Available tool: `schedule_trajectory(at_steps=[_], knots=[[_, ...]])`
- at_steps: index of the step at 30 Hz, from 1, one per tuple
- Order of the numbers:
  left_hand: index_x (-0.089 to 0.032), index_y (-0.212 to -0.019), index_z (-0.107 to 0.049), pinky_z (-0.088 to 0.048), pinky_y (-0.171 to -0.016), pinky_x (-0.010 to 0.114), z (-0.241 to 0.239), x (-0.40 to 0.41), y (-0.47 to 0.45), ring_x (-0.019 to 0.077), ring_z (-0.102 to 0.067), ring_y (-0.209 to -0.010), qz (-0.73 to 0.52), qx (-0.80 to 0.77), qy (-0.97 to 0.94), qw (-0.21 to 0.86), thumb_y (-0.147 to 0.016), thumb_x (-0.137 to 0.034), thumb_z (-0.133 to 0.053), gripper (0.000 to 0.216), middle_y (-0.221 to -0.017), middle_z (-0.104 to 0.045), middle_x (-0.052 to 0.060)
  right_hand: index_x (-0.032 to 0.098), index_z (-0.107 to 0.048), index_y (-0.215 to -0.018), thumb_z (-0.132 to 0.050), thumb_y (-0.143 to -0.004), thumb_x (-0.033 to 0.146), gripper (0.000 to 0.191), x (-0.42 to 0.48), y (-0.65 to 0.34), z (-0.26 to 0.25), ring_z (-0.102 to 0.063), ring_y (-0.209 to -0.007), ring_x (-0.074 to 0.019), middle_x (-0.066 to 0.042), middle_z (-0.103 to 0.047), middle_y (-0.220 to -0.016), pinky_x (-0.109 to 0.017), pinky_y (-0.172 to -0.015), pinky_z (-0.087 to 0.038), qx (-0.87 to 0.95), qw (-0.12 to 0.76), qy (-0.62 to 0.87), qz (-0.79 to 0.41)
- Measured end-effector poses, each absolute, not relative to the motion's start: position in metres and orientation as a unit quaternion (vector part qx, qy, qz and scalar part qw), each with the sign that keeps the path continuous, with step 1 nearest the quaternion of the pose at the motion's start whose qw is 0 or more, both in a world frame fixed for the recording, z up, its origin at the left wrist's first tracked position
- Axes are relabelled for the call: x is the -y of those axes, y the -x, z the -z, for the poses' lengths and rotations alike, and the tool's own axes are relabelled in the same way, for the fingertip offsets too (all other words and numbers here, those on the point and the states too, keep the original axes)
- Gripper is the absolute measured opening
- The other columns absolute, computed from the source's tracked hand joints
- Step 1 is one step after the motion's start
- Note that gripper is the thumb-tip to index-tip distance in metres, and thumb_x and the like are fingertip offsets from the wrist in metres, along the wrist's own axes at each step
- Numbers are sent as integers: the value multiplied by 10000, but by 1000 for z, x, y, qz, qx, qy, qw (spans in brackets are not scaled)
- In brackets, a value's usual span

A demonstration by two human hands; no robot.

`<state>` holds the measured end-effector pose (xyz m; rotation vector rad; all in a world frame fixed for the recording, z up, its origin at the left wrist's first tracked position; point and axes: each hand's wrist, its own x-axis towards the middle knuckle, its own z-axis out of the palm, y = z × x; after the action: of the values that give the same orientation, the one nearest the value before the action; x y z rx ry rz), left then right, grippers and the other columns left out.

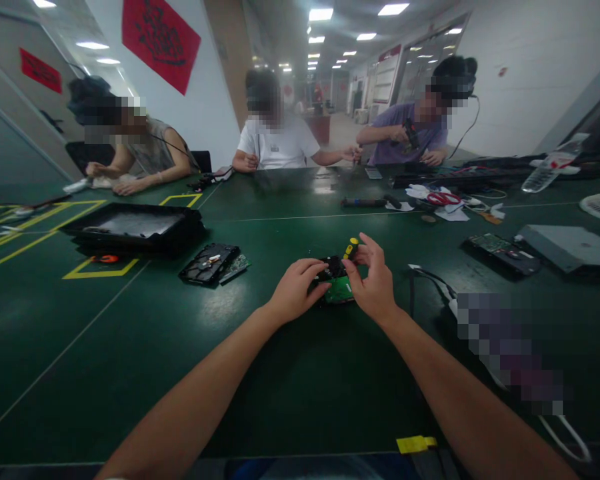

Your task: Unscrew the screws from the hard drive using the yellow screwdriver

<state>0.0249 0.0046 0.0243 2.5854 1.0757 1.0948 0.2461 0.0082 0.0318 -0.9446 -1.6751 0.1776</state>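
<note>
Left grip (pixel 297 290) was closed, fingers curled down onto the black top of a hard drive (pixel 341 292), thumb at its near edge. It held the drive flat on the bench (pixel 280 387). Drive sat btwn the two grips, green circuit board showing under them. Right grip (pixel 375 280) was closed round a screwdriver (pixel 351 248). Its yellow-and-black handle poked up past thumb & forefinger, shaft angled down toward the drive's black part. The tip was hidden by fingers. The two grips were almost touching over the drive.

Left of the left grip, apart from it: 2nd hard drive (pixel 209 263), black, lying flat, w/ a loose green board (pixel 236 267) against its right edge. Further left & beyond: black tray (pixel 133 228). Right of the right grip, near: white cable (pixel 433 279). Further right: another circuit board (pixel 500 251), then a grey box (pixel 570 245). Beyond the right grip, well apart: red-handled scissors (pixel 443 198) on white scraps, and a clear bottle (pixel 555 165) on its side. Nearer than the right grip, at the bench edge: yellow tape (pixel 417 443). Three people sat at the far side of the bench, hands on their own work.
</note>
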Motion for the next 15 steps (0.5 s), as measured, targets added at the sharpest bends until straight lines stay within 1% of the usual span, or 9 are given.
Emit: schedule_trajectory(at_steps=[2,5,7,9,11,13,15], knots=[[-225,-1440,-592,-512,-1116,522,-42,-11,-30,298,-624,-1299,-406,-351,-839,84,-1057,-322,-598,395,-1366,-666,148,314,-386,-1576,-589,-1066,388,555,-8,-244,-30,-736,-1070,-271,-107,-701,-1325,-489,-976,-618,711,571,399,-93],[-256,-1555,-502,-474,-1178,482,-75,-18,-45,259,-587,-1379,-454,-283,-835,131,-1073,-244,-545,485,-1479,-623,124,314,-400,-1548,-541,-1087,375,485,-8,-244,-29,-731,-1156,-282,-107,-703,-1352,-503,-1024,-600,718,563,394,-110],[-265,-1561,-513,-472,-1182,446,-94,-23,-55,235,-585,-1390,-480,-237,-830,154,-1071,-202,-529,495,-1504,-616,110,315,-414,-1532,-520,-1092,373,456,-9,-244,-28,-728,-1175,-283,-109,-681,-1389,-499,-1023,-600,721,560,394,-111],[-263,-1497,-595,-466,-1190,437,-107,-27,-62,233,-577,-1412,-487,-213,-829,173,-1065,-172,-515,448,-1508,-626,101,313,-441,-1504,-509,-1091,365,422,-9,-243,-28,-729,-1167,-282,-111,-667,-1400,-491,-1006,-605,723,554,400,-103],[-249,-1335,-717,-497,-1160,429,-112,-29,-67,224,-641,-1343,-469,-204,-837,195,-1066,-150,-488,367,-1406,-701,92,302,-467,-1464,-510,-1086,353,384,-8,-242,-28,-734,-1138,-281,-112,-681,-1356,-486,-982,-607,725,547,407,-100],[-225,-1199,-767,-533,-1118,421,-111,-31,-68,217,-695,-1259,-460,-204,-839,207,-1058,-135,-485,327,-1310,-753,89,288,-481,-1426,-521,-1081,347,353,-6,-242,-30,-737,-1101,-277,-107,-706,-1284,-481,-965,-604,725,540,413,-108],[-213,-1139,-774,-547,-1102,419,-108,-31,-68,214,-714,-1225,-459,-216,-835,213,-1051,-125,-493,307,-1284,-766,86,280,-490,-1406,-525,-1081,343,333,-4,-244,-33,-733,-1082,-268,-100,-714,-1240,-474,-968,-593,728,532,417,-119]])
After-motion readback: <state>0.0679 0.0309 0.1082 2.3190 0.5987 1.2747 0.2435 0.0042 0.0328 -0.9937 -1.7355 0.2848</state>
